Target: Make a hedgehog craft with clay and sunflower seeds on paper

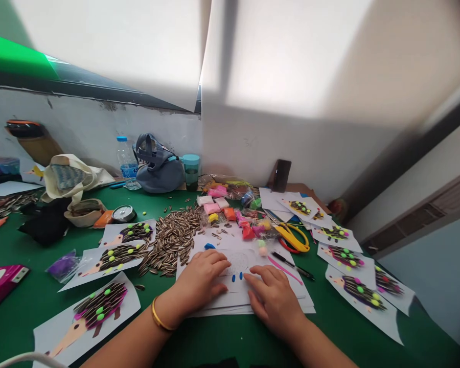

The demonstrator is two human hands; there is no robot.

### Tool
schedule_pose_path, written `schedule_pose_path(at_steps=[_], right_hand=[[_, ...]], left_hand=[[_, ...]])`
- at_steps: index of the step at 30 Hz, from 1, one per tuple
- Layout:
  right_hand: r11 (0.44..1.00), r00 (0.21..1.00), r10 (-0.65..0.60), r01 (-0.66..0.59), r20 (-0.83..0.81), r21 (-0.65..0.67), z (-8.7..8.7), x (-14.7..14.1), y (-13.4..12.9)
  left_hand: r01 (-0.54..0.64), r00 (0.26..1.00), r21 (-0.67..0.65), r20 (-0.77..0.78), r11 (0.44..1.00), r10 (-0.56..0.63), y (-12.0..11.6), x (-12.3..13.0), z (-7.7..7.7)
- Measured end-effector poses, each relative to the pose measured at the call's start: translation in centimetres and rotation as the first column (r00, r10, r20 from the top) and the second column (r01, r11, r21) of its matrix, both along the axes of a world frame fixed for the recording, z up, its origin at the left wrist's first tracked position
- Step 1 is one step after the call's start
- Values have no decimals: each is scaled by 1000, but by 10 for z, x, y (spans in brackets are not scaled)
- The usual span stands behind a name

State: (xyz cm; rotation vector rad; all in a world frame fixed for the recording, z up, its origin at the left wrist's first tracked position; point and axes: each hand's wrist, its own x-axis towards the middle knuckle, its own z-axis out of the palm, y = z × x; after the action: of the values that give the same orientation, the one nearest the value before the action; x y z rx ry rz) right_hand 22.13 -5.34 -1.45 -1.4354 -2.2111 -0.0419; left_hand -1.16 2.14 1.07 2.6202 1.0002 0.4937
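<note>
While the left hand (204, 278) lies relaxed across the paper sheet (233, 301), apparently steadying it, the right hand (271, 292) rests opposite, fingers spread and grasping nothing visible, index fingertip beside two small blue pieces (233, 278); contact cannot be confirmed. Seeds (176, 230) lie beyond the left hand, presumably for easy reach.

From the head, near above and behind the left hand (204, 276) and right hand (273, 296), the table (203, 337) is viewed forward and downward.
</note>
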Motion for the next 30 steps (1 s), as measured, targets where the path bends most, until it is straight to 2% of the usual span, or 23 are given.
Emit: schedule_pose_path(at_steps=[12, 30], right_hand=[[996, 1000, -8, 8, -7, -90, -4, -4, 8], [998, 999, 42, -43, -33, -53, -3, -3, 7]], left_hand=[[-55, 998, -61, -19, 997, 54, 3, -3, -7], [-57, 998, -68, -44, 996, 54, 5, -3, -8]])
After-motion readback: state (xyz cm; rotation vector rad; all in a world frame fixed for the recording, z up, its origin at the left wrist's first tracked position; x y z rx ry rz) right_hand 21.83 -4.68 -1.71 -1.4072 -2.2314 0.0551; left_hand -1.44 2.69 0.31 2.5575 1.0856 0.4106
